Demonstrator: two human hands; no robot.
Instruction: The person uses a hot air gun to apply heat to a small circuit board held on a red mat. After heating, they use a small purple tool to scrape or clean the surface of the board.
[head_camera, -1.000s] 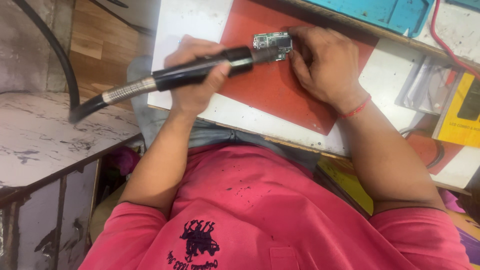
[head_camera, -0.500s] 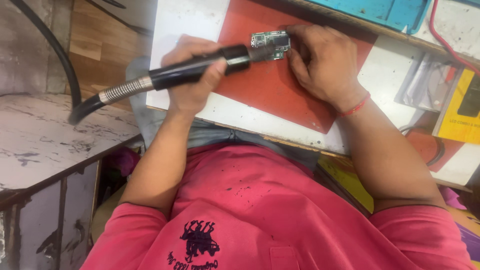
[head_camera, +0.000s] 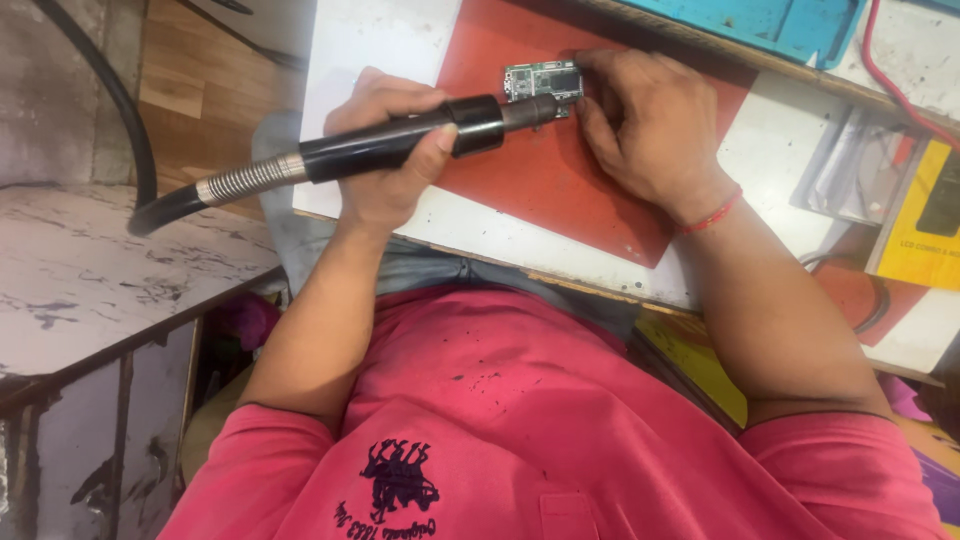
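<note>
Left hand (head_camera: 385, 150) is wrapped around the black handpiece (head_camera: 400, 145), fingers closed on its barrel, thumb on the near side. A hose (head_camera: 165, 205) with a metal spring collar runs off its rear toward the left. The nozzle tip sits at the left edge of the board (head_camera: 543, 80). The board lies flat on the red mat (head_camera: 540, 180), near its far edge. Right hand (head_camera: 650, 125) rests on the mat; its fingertips press the board's right end. A red thread circles the right wrist. A teal tray (head_camera: 770, 20) lies beyond the mat.
</note>
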